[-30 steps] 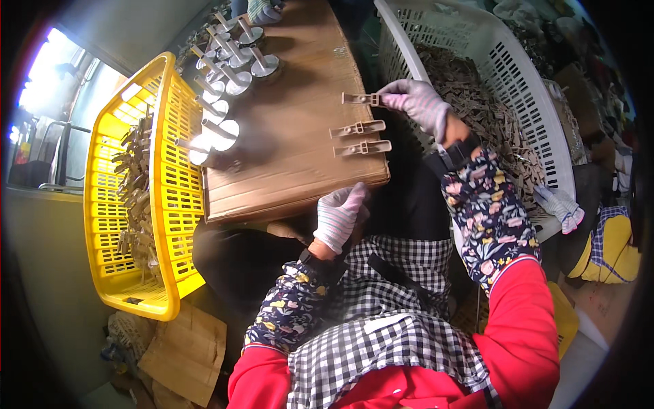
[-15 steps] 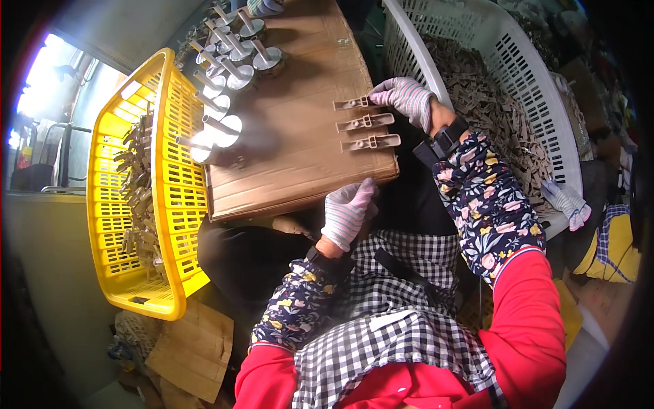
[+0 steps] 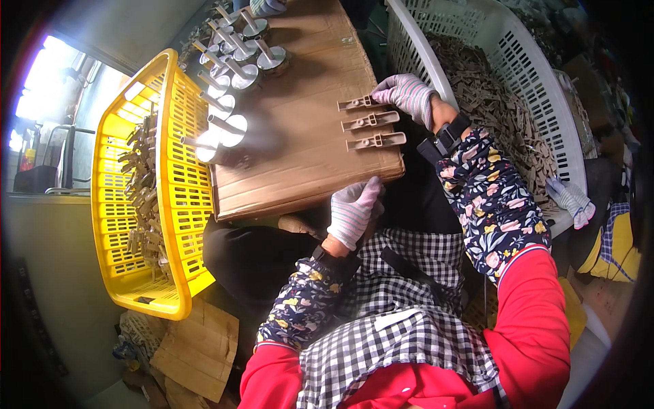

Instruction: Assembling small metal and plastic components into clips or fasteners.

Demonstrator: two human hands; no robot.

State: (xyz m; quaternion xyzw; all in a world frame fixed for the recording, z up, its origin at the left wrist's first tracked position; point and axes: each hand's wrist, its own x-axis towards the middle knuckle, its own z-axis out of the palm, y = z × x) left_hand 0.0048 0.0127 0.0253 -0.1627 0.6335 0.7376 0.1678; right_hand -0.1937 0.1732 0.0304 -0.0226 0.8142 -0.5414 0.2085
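My lap carries the flat brown cardboard board (image 3: 300,129), the broadest thing in front of me, tilted so its near edge runs from 8 o'clock to 3 o'clock. At 9 o'clock of it sits the yellow slotted plastic basket (image 3: 116,225), touching the board's left edge, with a heap of brown plastic clip parts (image 3: 139,184) inside. At 2 o'clock stands the white slotted plastic basket (image 3: 518,61), filled with a larger heap of the same brown pieces (image 3: 497,109). Along the board's far left edge, about 11 o'clock, a cluster of shiny metal funnel-shaped pieces with thin stems (image 3: 228,82) stands in a loose row.

On the board's right edge lie 3 tan plastic clips (image 3: 371,123), stacked one below the other and parallel, pointing toward 3 o'clock. My right hand (image 3: 409,95), in a striped knit glove, rests at the top 1 of the 3, fingers curled against its end; whether they pinch it or only touch it I cannot tell. My left hand (image 3: 354,211), gloved the same, is at the board's near edge at 6 o'clock, fingers bent together over the cardboard rim, gripping it from below.
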